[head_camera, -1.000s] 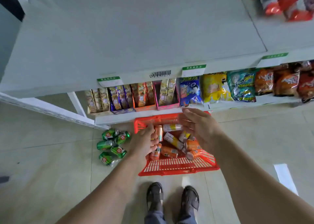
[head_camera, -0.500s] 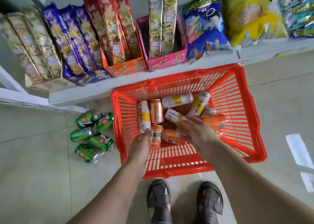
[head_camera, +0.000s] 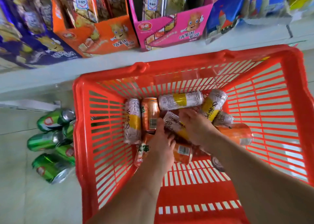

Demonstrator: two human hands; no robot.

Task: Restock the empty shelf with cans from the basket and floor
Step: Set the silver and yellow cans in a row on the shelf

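A red plastic basket (head_camera: 288, 91) stands on the floor and holds several cans lying on their sides, some slim white-and-yellow, some orange. My right hand (head_camera: 198, 127) reaches into the pile, with its fingers wrapped over a slim white-and-yellow can (head_camera: 172, 122) in the middle. My left hand (head_camera: 160, 144) lies low in the pile between two orange cans (head_camera: 182, 153), fingers bent; its grip is hidden. Several green cans (head_camera: 49, 142) lie on the floor left of the basket. The empty shelf is out of view.
The lowest white shelf (head_camera: 105, 65) runs just behind the basket. It carries purple, orange (head_camera: 102, 35) and pink (head_camera: 173, 30) snack display boxes and a blue bag. A white shelf foot (head_camera: 30, 104) sits by the green cans. Pale tiled floor lies left.
The view has dropped closer to the basket. Both hands have gone deeper into the can pile, and the right hand has closed over the middle white-and-yellow can.
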